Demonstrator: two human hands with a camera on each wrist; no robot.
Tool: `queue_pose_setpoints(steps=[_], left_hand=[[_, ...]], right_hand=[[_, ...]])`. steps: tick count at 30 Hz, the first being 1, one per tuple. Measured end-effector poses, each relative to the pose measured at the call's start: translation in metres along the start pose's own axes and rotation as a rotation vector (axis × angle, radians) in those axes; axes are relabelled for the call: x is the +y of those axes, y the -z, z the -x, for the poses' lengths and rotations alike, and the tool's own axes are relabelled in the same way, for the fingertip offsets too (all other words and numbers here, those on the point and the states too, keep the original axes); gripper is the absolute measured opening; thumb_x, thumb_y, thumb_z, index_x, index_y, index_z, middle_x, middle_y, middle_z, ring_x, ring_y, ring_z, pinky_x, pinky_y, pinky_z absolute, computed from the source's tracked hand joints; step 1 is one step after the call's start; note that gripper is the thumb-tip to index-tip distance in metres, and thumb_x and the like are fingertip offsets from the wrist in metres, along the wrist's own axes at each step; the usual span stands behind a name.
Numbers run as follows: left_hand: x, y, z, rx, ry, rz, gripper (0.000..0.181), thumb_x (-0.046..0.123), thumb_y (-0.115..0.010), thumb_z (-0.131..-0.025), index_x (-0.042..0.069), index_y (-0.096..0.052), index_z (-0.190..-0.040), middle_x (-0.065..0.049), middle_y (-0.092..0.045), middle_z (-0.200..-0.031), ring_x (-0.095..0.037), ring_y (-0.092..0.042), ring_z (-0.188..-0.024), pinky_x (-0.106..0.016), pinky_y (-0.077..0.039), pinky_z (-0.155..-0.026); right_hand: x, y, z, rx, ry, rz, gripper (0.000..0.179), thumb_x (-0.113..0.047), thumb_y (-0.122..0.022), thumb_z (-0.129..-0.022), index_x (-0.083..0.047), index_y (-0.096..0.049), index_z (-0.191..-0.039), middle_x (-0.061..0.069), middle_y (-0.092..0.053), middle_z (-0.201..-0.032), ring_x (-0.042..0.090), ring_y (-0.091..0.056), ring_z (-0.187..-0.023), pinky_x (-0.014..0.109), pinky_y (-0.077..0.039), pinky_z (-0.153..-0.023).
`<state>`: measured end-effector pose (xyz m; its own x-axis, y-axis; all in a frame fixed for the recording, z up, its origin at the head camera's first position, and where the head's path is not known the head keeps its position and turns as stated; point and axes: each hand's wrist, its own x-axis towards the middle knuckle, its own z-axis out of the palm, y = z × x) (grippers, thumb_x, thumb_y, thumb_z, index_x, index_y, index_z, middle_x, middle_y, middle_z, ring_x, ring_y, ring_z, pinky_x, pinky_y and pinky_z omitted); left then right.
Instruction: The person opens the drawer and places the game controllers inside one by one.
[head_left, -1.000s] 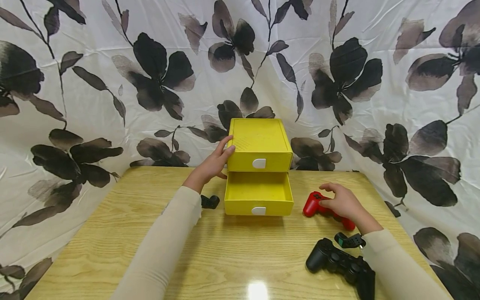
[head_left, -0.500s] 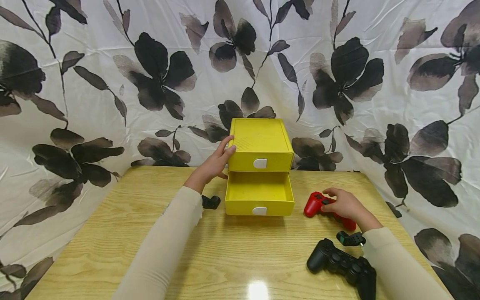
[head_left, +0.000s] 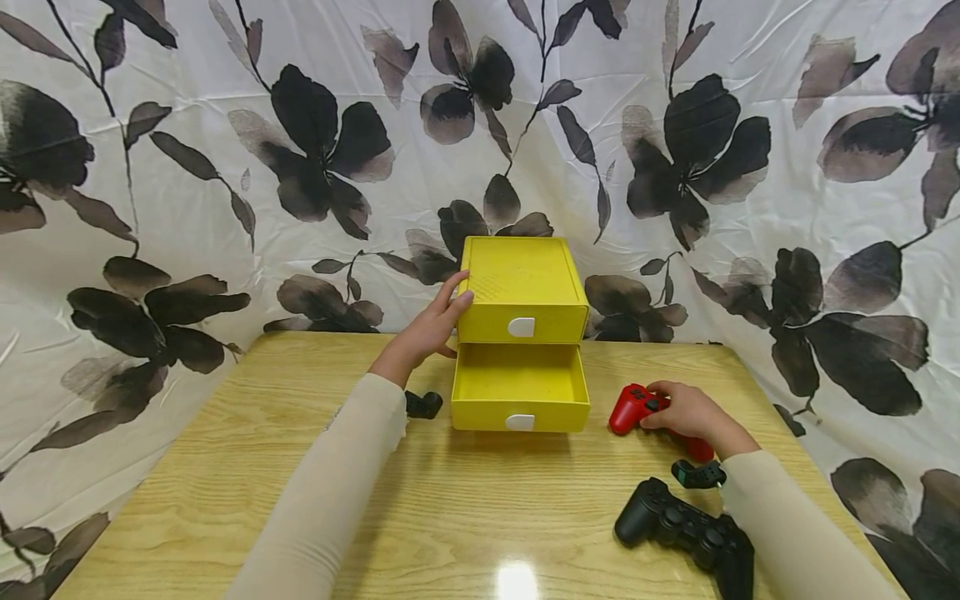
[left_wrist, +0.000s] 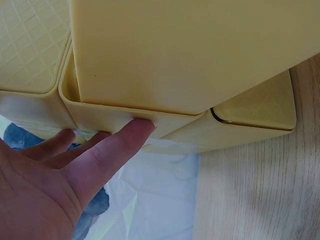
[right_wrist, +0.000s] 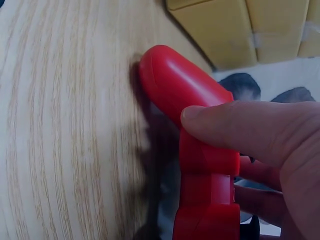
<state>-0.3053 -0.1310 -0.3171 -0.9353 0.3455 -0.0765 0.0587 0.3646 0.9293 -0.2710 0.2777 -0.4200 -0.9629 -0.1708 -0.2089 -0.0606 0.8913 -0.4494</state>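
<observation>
A yellow two-drawer box stands at the back middle of the table, its lower drawer pulled out with nothing inside. My left hand rests on the box's left side, thumb near the top front corner. In the left wrist view its extended fingers touch the yellow wall. At the right, my right hand pinches a red game controller. The right wrist view shows the thumb against the controller's near side and the other fingers beyond it, partly hidden. One grip of the controller points toward the box.
A black game controller lies on the wooden table, nearer to me than the red one. Small black wrist devices show beside both sleeves. A floral cloth hangs behind the table.
My right hand has lowered slightly and its fingers have closed onto the red game controller. The left hand stays at the box, and the drawer has not moved.
</observation>
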Motion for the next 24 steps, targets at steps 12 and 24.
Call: queue_pose_setpoints(steps=[12,24], left_hand=[[-0.0001,-0.0008,-0.0002,0.003,-0.003,-0.011,0.058,0.06,-0.033,-0.09,0.051,-0.005,-0.139,0.002,0.0,-0.154,-0.035,-0.025,-0.135,-0.056,-0.048,-0.079],[0.0012,-0.0021,0.0025,0.007,-0.01,-0.008,0.058,0.059,-0.032,-0.09,0.05,-0.004,-0.14,0.0,0.0,-0.154,-0.037,-0.025,-0.135,-0.059,-0.046,-0.081]], right_hand=[[-0.0007,-0.0013,-0.0055,-0.006,-0.011,0.059,0.077,-0.046,-0.07,-0.073,0.0,-0.045,-0.13,0.024,-0.053,-0.121,0.031,-0.053,-0.096,0.045,-0.044,-0.079],[0.0002,-0.0011,-0.0026,-0.001,-0.042,0.057,0.078,-0.052,-0.069,-0.071,-0.005,-0.047,-0.13,0.022,-0.055,-0.12,0.029,-0.054,-0.093,0.043,-0.044,-0.075]])
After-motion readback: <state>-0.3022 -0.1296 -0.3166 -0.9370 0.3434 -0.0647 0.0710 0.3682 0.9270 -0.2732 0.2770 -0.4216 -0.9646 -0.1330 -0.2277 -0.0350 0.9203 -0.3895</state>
